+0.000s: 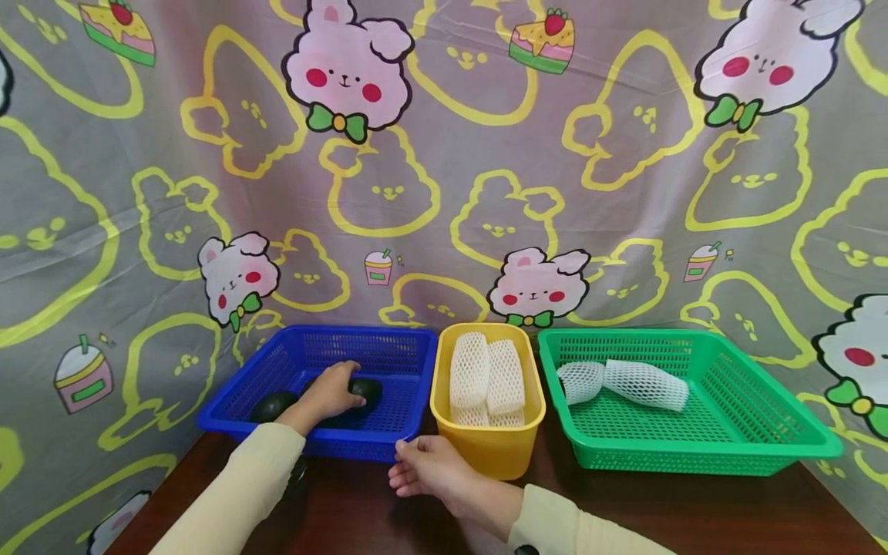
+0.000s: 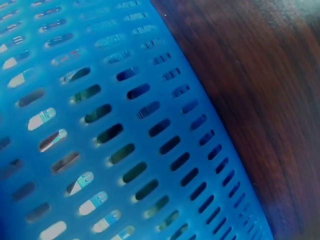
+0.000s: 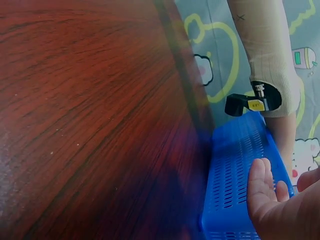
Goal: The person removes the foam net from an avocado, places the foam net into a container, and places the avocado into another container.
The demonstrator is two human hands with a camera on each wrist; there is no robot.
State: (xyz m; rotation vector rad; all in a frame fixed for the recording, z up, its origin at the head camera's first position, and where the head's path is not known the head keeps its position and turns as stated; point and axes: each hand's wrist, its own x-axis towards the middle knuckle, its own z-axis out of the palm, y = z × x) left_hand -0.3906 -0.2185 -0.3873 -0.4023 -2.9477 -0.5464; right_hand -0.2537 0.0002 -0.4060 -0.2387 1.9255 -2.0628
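In the head view my left hand reaches into the blue basket. Its thumb and fingers are around a dark green oval fruit. Another dark green fruit lies at the basket's left, partly behind the wrist. The left wrist view is filled by the slotted blue wall, which hides that hand. My right hand hovers by the basket's near right corner, fingers loosely bent, holding nothing. From the right wrist view, the same right hand appears beside the basket's outer wall.
Between the baskets stands a yellow bin with several white foam net sleeves. To the right, a green basket holds two white net-covered pieces. All stand on a dark wooden table, against a patterned cloth.
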